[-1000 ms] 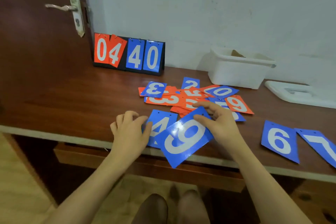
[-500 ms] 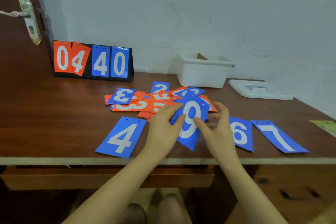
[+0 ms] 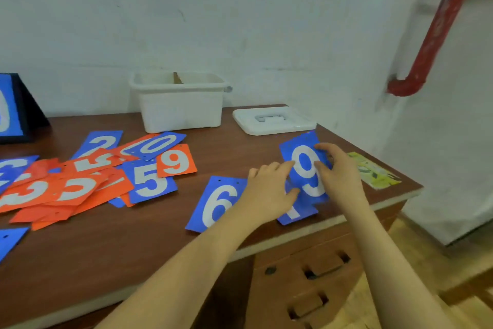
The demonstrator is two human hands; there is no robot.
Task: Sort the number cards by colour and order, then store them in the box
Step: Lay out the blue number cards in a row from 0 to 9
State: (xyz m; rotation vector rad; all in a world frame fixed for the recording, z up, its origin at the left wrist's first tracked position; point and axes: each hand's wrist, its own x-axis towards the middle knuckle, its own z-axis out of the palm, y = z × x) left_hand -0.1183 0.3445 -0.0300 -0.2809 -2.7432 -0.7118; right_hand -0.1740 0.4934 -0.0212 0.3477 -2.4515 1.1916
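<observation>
Got the blue 9 card pinched in both hands, left and right, over the blue 7 at the bench's near right, beside the 6. Still sorting blues; next I'd set it down squarely.

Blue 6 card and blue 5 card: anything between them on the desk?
Nothing. In the head view, bare desk wood separates the blue 5 card from the blue 6 card.
</observation>
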